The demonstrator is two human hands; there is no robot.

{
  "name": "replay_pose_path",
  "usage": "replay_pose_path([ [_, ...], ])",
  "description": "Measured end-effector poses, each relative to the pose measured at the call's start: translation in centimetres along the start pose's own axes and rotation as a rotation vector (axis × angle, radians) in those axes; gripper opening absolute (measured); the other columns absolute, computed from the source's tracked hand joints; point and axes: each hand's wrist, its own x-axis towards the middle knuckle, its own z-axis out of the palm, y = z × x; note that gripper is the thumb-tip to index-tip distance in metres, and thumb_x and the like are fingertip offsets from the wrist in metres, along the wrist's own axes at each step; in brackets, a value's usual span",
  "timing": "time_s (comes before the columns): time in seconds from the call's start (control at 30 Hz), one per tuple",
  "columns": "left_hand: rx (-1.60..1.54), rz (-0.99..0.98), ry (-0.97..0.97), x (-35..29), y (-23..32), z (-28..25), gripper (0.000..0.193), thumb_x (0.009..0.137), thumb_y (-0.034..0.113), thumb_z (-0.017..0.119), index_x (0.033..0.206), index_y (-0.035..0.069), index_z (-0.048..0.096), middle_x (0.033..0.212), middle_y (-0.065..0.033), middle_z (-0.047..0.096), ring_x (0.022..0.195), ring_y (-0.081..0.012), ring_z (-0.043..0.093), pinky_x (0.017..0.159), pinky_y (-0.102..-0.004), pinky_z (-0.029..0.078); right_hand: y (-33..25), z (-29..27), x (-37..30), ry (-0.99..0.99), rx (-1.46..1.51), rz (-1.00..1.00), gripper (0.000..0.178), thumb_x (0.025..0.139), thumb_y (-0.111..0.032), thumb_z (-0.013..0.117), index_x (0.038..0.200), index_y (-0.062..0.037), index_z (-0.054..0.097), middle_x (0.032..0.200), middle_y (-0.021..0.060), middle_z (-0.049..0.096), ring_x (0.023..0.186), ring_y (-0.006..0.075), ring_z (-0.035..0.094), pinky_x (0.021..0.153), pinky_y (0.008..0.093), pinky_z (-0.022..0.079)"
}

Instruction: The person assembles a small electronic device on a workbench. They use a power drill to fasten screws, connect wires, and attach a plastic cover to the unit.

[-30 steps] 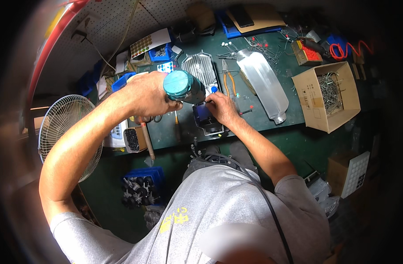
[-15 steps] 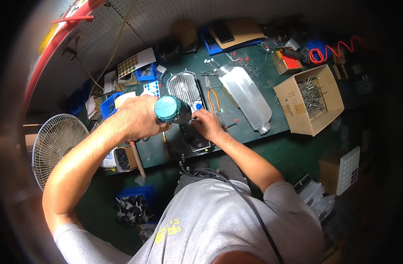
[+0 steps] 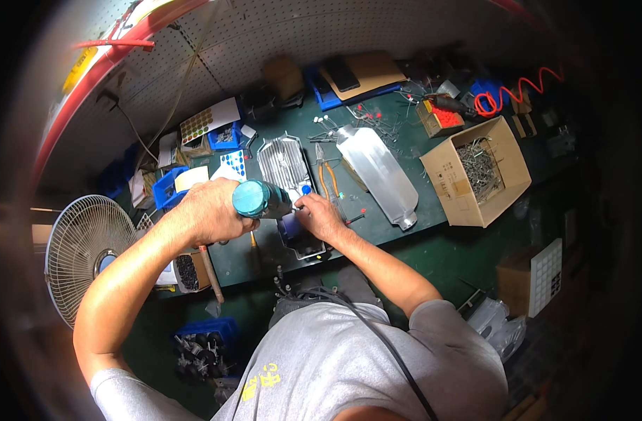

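Observation:
My left hand [image 3: 212,214] is wrapped round a teal cordless drill [image 3: 252,199], seen from its back end. The drill's front points toward a finned metal housing [image 3: 282,160] on the bench and covers its middle; the tip is hidden. My right hand [image 3: 324,217] is at the housing's right side with its fingers drawn together, just under a small blue cap [image 3: 306,189]. What those fingers pinch is too small to make out. The housing's near end has a dark recessed part [image 3: 300,235]. Orange-handled pliers [image 3: 327,175] lie to its right.
A long silver metal casing [image 3: 380,172] lies right of the pliers. Beyond it stands a cardboard box [image 3: 444,182] of metal pieces. A hammer [image 3: 210,270] crosses the bench's front edge. A fan [image 3: 86,252] stands at left, and blue bins [image 3: 168,189] line the back left.
The whole view has shifted, so the bench sits slightly further left and lower. Both hands and the drill stay at about the same place on the housing.

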Motion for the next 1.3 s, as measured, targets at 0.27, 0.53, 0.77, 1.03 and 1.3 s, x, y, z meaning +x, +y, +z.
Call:
replay_pose_path([
  [0.27, -0.049, 0.068, 0.079, -0.2, 0.3, 0.0, 0.022, 0.083, 0.029, 0.071, 0.091, 0.009, 0.073, 0.076, -0.0136, 0.072, 0.075, -0.0311, 0.072, 0.071, -0.0436, 0.057, 0.2, 0.2, -0.1, 0.002, 0.035, 0.011, 0.023, 0.082, -0.008, 0.072, 0.103, -0.008, 0.064, 0.092, 0.011, 0.064, 0.091, 0.033, 0.065, 0.08, 0.0453, 0.052],
  [0.53, 0.026, 0.041, 0.09, -0.2, 1.5, -0.7, 0.026, 0.084, 0.031, 0.071, 0.095, 0.007, 0.071, 0.076, -0.0144, 0.072, 0.078, -0.0316, 0.072, 0.073, -0.0445, 0.056, 0.2, 0.0, -0.1, 0.027, -0.016, -0.033, 0.026, 0.079, -0.005, 0.075, 0.103, -0.0083, 0.065, 0.092, 0.0102, 0.064, 0.089, 0.0316, 0.066, 0.077, 0.043, 0.053],
  [0.77, -0.505, 0.381, 0.243, -1.3, -2.4, 0.3, 0.048, 0.086, 0.029, 0.08, 0.125, 0.008, 0.062, 0.101, -0.0141, 0.074, 0.088, -0.0226, 0.071, 0.077, -0.0376, 0.055, 3.4, 0.0, -1.1, 0.336, 0.55, 0.295, 0.016, 0.091, -0.011, 0.072, 0.104, -0.0012, 0.071, 0.08, 0.0044, 0.069, 0.071, 0.0085, 0.061, 0.065, 0.0258, 0.051],
  [1.03, -0.732, 0.156, 0.698, -3.3, -6.0, 9.2, 0.045, 0.085, 0.01, 0.074, 0.126, 0.002, 0.061, 0.12, -0.0175, 0.069, 0.109, -0.0194, 0.066, 0.096, -0.0332, 0.05, 13.9, -0.2, -4.8, 0.254, -0.172, 0.39, 0.039, 0.079, -0.01, 0.065, 0.116, 0.0028, 0.068, 0.089, 0.0217, 0.072, 0.082, 0.0354, 0.071, 0.083, 0.0427, 0.056],
  [1.3, -0.673, -0.224, 0.759, 3.1, -12.2, 34.4, 0.068, 0.076, 0.013, 0.081, 0.136, 0.004, 0.049, 0.122, -0.02, 0.063, 0.115, -0.0352, 0.059, 0.103, -0.0446, 0.044, 11.9, -7.2, -7.3, 0.259, -0.054, 0.358, 0.029, 0.086, -0.014, 0.068, 0.111, -0.0004, 0.071, 0.094, 0.0179, 0.071, 0.085, 0.0328, 0.07, 0.079, 0.0407, 0.056],
])
